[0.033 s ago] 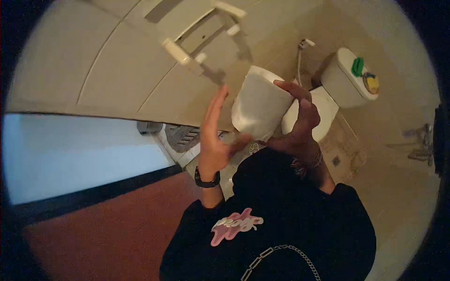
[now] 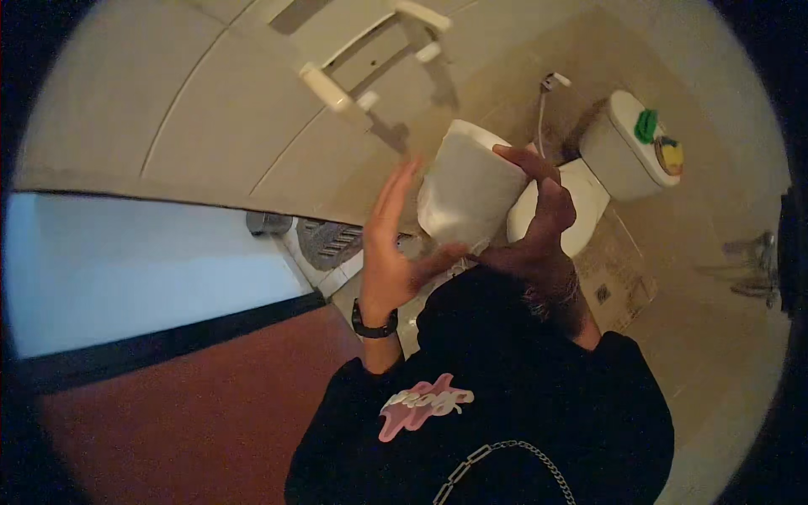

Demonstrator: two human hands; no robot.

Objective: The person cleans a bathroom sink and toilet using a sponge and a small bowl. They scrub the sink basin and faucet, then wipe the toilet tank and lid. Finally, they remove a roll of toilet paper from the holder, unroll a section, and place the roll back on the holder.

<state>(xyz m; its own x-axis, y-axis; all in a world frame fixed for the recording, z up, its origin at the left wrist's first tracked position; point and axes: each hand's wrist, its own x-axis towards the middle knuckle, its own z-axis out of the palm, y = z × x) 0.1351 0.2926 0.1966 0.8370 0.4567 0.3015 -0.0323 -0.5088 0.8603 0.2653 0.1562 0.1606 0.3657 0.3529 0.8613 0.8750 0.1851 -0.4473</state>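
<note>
1. A white toilet-paper roll (image 2: pixel 467 181) is raised in front of the person, tilted, between the two hands and below the wall-mounted paper holder (image 2: pixel 332 91).
2. The right hand (image 2: pixel 545 215) is clamped on the roll's right side, upper fingers at its top edge and thumb near its lower end.
3. The left hand (image 2: pixel 390 261) has its fingers spread and extended beside the roll's left side, thumb apart from them and pointing toward the roll's lower end; whether the thumb touches it, I cannot tell.
4. A black wristwatch (image 2: pixel 375 325) circles the left wrist.
5. Beyond the right hand stands a white toilet (image 2: pixel 581 198), with a green object (image 2: pixel 646 126) and a yellow one (image 2: pixel 670 154) on its tank (image 2: pixel 613 160).
6. A handheld bidet sprayer (image 2: pixel 554 82) hangs on the wall nearby.
</note>
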